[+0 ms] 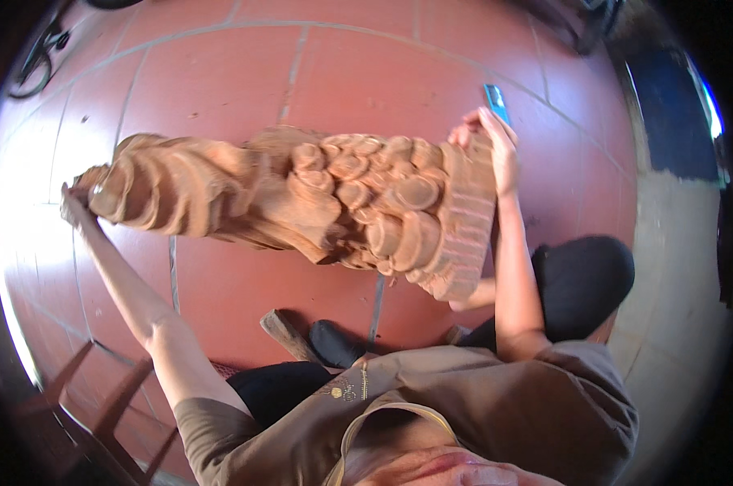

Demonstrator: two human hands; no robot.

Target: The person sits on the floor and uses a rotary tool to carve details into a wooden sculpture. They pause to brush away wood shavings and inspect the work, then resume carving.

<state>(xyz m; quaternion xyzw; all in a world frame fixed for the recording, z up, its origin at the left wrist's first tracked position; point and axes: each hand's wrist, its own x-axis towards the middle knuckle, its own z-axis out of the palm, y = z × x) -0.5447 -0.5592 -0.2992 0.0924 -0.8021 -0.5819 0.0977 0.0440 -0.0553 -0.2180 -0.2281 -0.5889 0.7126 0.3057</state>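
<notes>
A long reddish-brown wood carving [301,194] lies sideways across the view in front of me. Swirling folds cover its left part, and rounded, coin-like lumps crowd its right part above a wide ridged base [467,219]. At the narrow left end my left hand [76,206] is closed around the tip, its fingers partly hidden behind the wood. My right hand [500,150] grips the far corner of the base, fingers bent over the edge and the forearm running along the base's end. Whether the carving rests on anything underneath cannot be seen.
Red floor tiles [366,81] spread around the carving. A small blue flat object [496,101] lies just beyond my right hand. A wooden block [289,334] is near my legs. Chair-like dark bars [99,397] stand lower left, a wheel [34,73] far left, a pale ledge [666,259] right.
</notes>
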